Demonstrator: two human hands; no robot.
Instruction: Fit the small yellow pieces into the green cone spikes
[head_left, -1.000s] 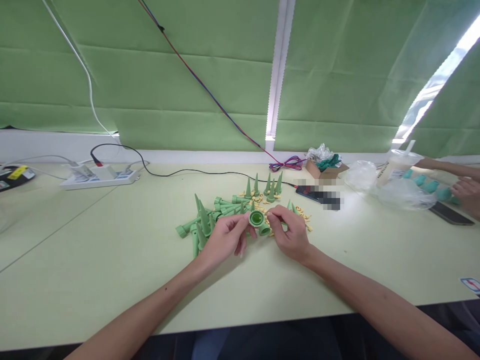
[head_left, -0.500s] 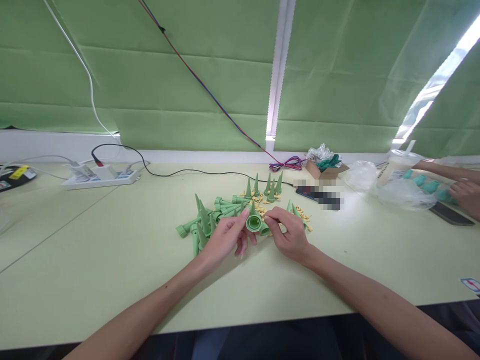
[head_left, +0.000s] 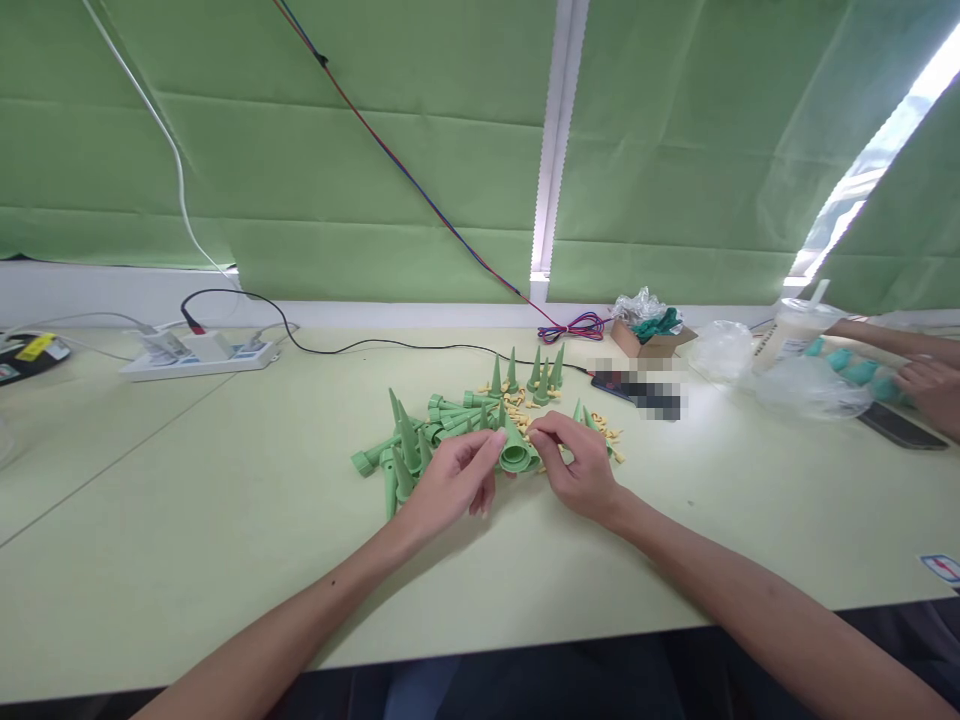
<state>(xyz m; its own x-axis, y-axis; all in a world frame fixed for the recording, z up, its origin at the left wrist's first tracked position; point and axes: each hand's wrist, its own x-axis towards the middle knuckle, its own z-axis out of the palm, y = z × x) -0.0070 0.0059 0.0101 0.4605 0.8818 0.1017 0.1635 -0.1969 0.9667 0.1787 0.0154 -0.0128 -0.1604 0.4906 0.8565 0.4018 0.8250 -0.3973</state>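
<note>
My left hand point(head_left: 459, 474) grips a green cone point(head_left: 514, 450) between thumb and fingers, its wide hollow end facing me. Close to its right side, my right hand point(head_left: 576, 464) is pinched; whatever its fingertips hold is too small to make out. Behind and left of my hands lies a pile of green cone-shaped parts point(head_left: 407, 440), some upright, some on their sides. More green cones point(head_left: 541, 385) stand behind my hands. Small yellow pieces point(head_left: 517, 402) are scattered among them, with others point(head_left: 611, 437) right of my right hand.
A power strip point(head_left: 199, 362) sits at the back left, its black cable running to a partly blurred phone point(head_left: 637, 394). Farther right are an open cardboard box point(head_left: 649, 342), plastic bags point(head_left: 721, 350), a cup point(head_left: 787, 335) and another person's hand point(head_left: 934, 385).
My left hand has shifted slightly right, and the green cone in it has tilted, with its open end now lower. My right hand stays pinched in nearly the same place.
</note>
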